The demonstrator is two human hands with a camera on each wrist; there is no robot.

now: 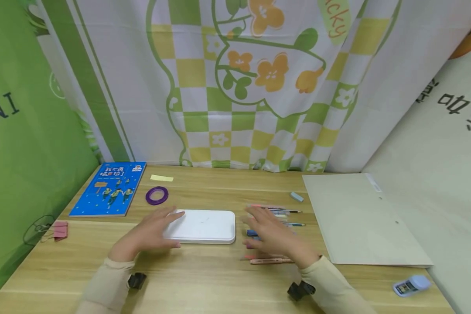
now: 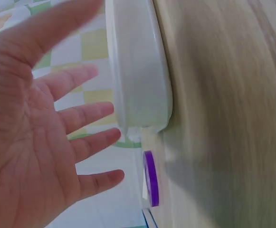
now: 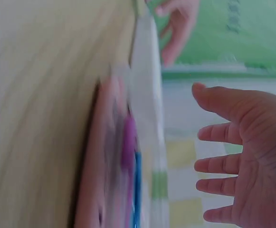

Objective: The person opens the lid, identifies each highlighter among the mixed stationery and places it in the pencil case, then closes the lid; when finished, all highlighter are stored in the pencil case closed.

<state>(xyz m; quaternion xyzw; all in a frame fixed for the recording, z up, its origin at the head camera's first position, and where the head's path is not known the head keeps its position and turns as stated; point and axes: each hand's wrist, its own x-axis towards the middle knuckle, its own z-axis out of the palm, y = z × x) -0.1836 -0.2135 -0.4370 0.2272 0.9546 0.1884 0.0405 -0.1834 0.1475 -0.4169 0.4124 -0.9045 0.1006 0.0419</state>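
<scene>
A white pencil case point(image 1: 204, 224) lies closed on the wooden table in the middle of the head view. My left hand point(image 1: 153, 231) is at its left end, fingers spread; in the left wrist view the fingers point(image 2: 88, 111) are straight, beside the white case point(image 2: 140, 66). Over several pens and pencils point(image 1: 274, 261) right of the case is my right hand point(image 1: 272, 233), its fingers apart and holding nothing. The right wrist view has that hand point(image 3: 242, 152) with straight fingers, near a pink pen point(image 3: 102, 156) and a purple pen point(image 3: 128, 142).
A blue book point(image 1: 110, 189), purple tape roll point(image 1: 157, 196), yellow paper strip point(image 1: 162, 178) and pink binder clip point(image 1: 60, 230) lie on the left. On the right are a pale folder point(image 1: 361, 222), a blue eraser point(image 1: 296, 196) and a glue stick point(image 1: 412, 285). A patterned curtain point(image 1: 235, 131) hangs behind.
</scene>
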